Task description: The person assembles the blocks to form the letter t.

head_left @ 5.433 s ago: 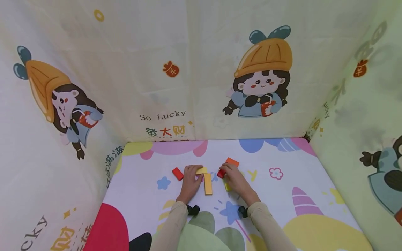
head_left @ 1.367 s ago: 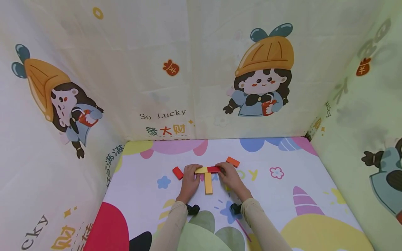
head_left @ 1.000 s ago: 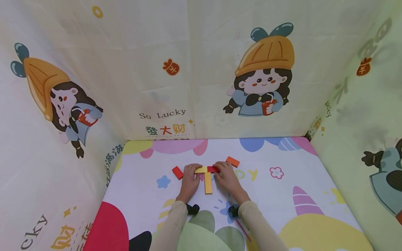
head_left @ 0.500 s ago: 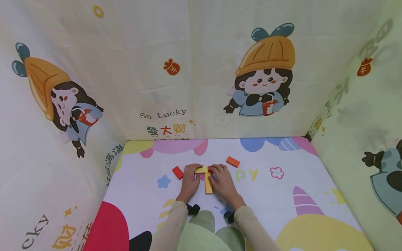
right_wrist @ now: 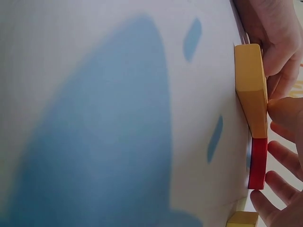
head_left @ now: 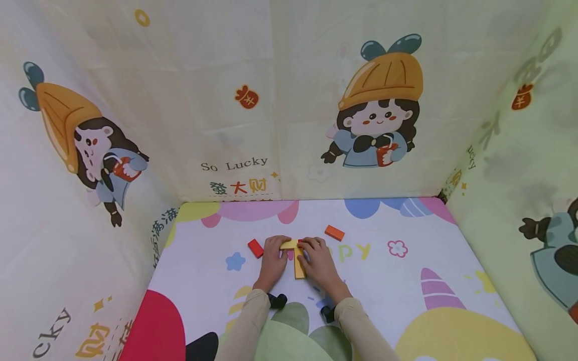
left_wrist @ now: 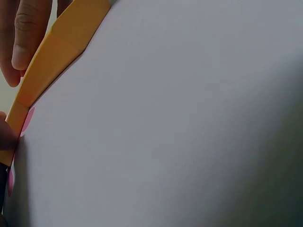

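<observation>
The left hand (head_left: 273,258) pinches the yellow block (head_left: 288,245) and the right hand (head_left: 321,260) spreads over the red block (right_wrist: 258,163), maybe to line them up.

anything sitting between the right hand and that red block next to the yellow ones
Nothing visible. The right hand is over the red block, and in the right wrist view its fingers lie right beside it with no other block between. Whether every fingertip touches is hard to tell.
</observation>
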{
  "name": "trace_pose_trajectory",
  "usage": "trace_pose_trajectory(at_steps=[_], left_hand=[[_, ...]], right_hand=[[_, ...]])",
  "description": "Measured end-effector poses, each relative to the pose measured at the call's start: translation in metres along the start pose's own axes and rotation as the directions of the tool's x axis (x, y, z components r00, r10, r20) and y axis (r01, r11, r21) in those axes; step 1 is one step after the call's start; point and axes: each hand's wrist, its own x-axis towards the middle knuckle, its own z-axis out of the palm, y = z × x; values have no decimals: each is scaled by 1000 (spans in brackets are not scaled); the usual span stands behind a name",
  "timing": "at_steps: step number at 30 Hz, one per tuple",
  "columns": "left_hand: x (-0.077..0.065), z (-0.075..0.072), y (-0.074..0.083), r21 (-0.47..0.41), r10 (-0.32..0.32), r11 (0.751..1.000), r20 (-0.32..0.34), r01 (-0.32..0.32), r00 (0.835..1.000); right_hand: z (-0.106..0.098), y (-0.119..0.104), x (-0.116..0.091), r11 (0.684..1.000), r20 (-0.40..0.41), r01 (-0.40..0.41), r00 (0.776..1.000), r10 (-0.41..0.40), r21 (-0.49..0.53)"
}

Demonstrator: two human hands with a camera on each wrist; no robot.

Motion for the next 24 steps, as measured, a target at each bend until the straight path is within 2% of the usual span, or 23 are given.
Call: trace_pose_trajectory(at_steps=[17,24], left_hand=[[1,0,5,2,-27,1000,2,27,1000],[3,-7,13,-56,-113,992,68,117,991]], right_hand=[[-1,0,1,1000,28,-6,1000,6,-6],[-1,-1,1,1000,30,-14,999,15,-9]])
